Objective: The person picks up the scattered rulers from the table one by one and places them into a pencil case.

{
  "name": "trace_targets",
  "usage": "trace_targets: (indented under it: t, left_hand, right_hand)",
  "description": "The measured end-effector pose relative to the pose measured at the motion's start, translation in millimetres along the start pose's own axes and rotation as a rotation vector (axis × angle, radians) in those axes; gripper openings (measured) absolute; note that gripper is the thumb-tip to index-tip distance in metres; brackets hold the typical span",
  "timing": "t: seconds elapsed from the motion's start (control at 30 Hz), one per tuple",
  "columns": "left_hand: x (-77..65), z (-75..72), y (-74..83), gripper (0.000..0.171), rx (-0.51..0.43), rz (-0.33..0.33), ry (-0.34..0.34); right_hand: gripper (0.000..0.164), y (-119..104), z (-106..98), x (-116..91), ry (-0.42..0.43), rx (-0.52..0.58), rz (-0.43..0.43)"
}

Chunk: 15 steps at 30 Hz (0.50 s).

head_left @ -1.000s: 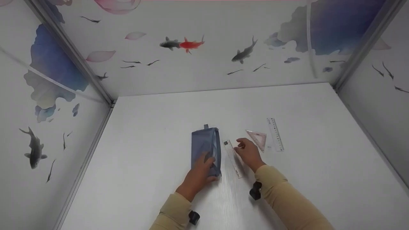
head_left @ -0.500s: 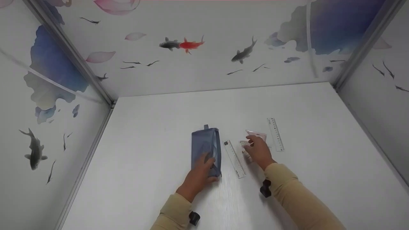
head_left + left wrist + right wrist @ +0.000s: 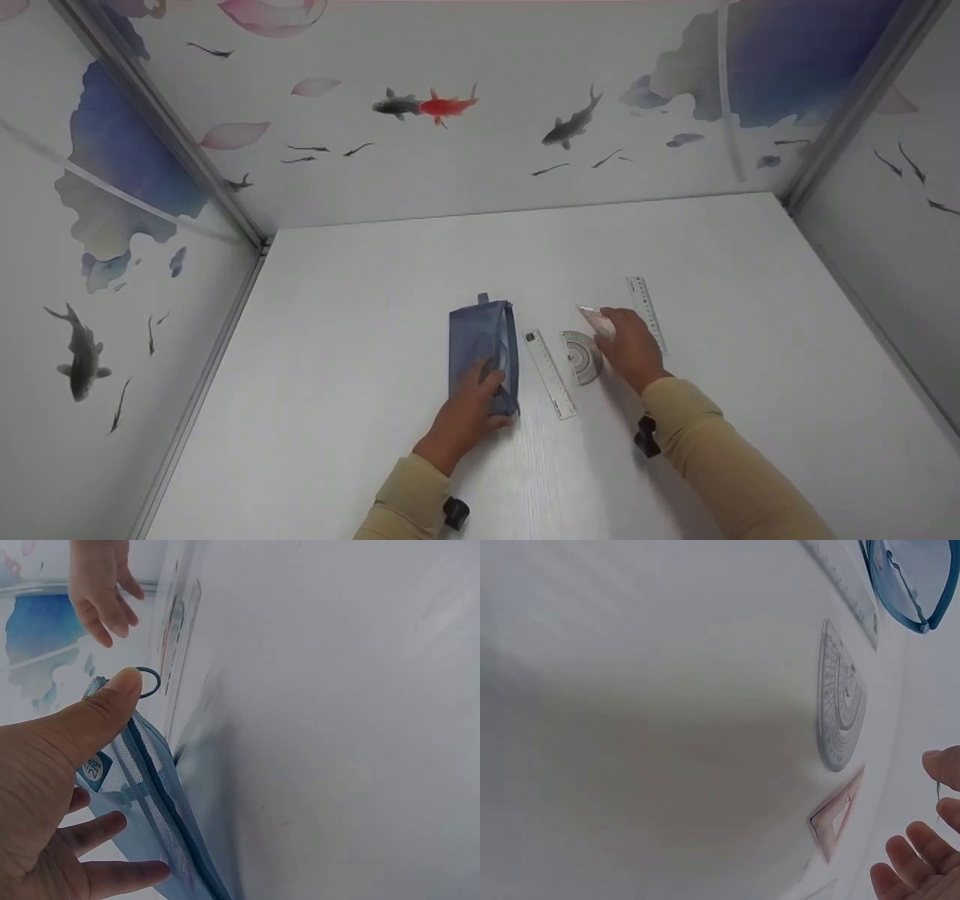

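Observation:
A blue mesh pencil pouch (image 3: 472, 337) lies near the middle of the table, its zipped side facing right. My left hand (image 3: 465, 409) holds its near end. In the left wrist view the thumb presses the pouch's corner beside a ring-shaped zipper pull (image 3: 152, 682), while other fingers extend along its side. My right hand (image 3: 631, 349) is over a pink-tinted set square (image 3: 595, 321), partly covering it in the head view. In the right wrist view the set square lies on the table, apart from the spread fingers. A clear protractor (image 3: 581, 358) lies left of this hand.
One clear ruler (image 3: 550, 373) lies between the pouch and the protractor. Another ruler (image 3: 643, 307) lies farther right, partly behind the right hand. White panels with painted fish enclose the table (image 3: 337, 315) at the back and sides.
My right hand has moved right, from beside the near ruler to over the set square. The protractor has come into view on the table. The left hand and pouch have stayed put.

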<state>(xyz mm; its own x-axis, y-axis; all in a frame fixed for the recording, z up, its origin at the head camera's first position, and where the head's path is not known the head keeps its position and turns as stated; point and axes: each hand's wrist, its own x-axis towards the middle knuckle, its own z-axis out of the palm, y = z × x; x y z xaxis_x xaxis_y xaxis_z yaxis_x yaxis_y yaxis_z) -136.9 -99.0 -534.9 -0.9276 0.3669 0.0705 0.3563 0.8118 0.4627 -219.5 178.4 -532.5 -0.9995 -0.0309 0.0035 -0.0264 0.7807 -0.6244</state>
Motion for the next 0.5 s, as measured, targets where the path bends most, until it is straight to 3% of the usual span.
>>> trace_targets:
  t: [0.13,0.5]
  left_hand:
    - [0.1,-0.1,0.0,0.069,0.005,0.003,0.005]
    - [0.7,2.6,-1.5,0.067,0.012,0.003,0.006]
  right_hand:
    - [0.05,8.9,-2.7,2.5,0.03,-0.071,-0.025]
    - [0.053,25.4,-10.4,3.4,0.031,-0.151,0.019]
